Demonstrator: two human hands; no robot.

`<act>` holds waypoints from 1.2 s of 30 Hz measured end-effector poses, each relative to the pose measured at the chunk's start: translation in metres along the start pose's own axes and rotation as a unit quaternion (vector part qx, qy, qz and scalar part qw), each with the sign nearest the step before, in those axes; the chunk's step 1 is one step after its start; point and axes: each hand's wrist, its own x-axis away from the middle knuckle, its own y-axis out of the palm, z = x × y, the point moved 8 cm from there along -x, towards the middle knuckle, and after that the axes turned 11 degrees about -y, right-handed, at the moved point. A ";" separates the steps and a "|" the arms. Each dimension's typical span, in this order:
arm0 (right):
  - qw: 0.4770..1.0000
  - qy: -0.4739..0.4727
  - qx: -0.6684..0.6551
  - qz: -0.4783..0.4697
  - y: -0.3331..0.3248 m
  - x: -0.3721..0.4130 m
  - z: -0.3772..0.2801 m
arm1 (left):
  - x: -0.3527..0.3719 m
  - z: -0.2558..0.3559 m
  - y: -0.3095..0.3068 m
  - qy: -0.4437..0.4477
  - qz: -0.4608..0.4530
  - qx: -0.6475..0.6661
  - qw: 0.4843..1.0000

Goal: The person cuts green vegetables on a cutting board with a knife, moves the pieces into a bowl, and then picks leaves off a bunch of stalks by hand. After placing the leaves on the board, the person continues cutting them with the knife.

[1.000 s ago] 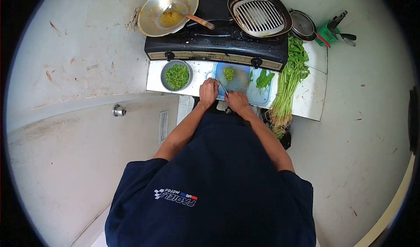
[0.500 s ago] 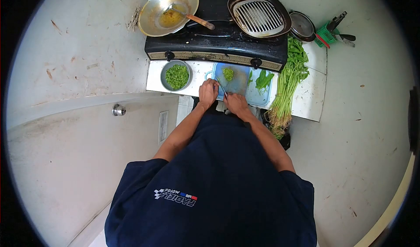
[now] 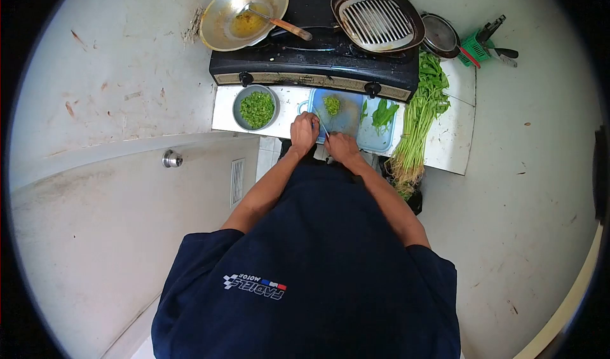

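Observation:
My right hand (image 3: 342, 146) is closed around the handle of a knife (image 3: 323, 124), whose thin blade points up and left across a blue cutting board (image 3: 348, 119). Just left of the blade, my left hand (image 3: 305, 131) rests on the board's left part with its fingers curled together. What those fingers hold is hidden under them. Beyond both hands lies a small heap of chopped greens (image 3: 332, 105) on the board. Several loose green leaves (image 3: 383, 114) lie on the board's right side.
A grey bowl (image 3: 276, 109) of chopped greens stands to the left. Behind the board is a black gas stove (image 3: 305, 60) bearing a wok (image 3: 213, 25) with a ladle (image 3: 289, 28) and a grill pan (image 3: 416, 25). Long-stemmed leafy greens (image 3: 416, 124) overhang the counter's right edge.
The knife and both hands have barely moved; the blade sits slightly differently beside the left fingers. The heap of chopped greens looks the same.

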 end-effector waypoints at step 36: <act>0.999 0.025 -0.005 0.020 -0.016 0.012 0.011 | 0.000 -0.009 0.002 0.009 0.012 0.029 0.999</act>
